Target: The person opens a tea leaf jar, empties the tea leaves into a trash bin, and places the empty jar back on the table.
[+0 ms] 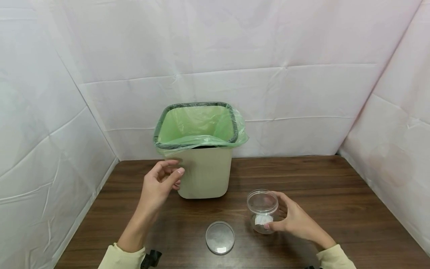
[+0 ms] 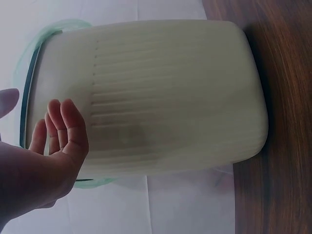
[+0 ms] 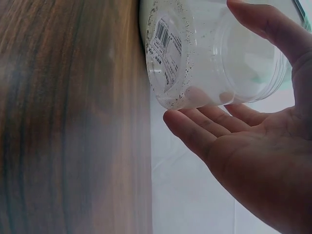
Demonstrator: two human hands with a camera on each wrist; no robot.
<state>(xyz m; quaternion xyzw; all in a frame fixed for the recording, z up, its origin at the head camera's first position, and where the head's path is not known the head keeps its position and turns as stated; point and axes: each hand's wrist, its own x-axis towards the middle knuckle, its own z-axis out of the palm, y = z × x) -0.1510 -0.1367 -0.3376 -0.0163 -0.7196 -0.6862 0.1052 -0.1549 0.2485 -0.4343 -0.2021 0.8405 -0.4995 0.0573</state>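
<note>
My right hand (image 1: 291, 220) grips a clear plastic jar (image 1: 255, 209), thumb on one side and fingers on the other. In the right wrist view the jar (image 3: 207, 53) is seen from below, lifted off the table, with a white barcode label (image 3: 168, 53) on its base and dark specks round the base edge. The jar's mouth is uncovered. My left hand (image 1: 160, 185) hovers in front of the bin (image 1: 208, 173), its fingers loosely bent with nothing between them. A round clear lid (image 1: 220, 237) lies on the table between the hands.
The beige bin stands toward the back of the dark wood table (image 1: 285, 172). A green bag (image 1: 240, 129) lines it, folded over outside, under a dark rim ring (image 1: 161, 125). White cloth walls (image 1: 302, 86) enclose the back and both sides.
</note>
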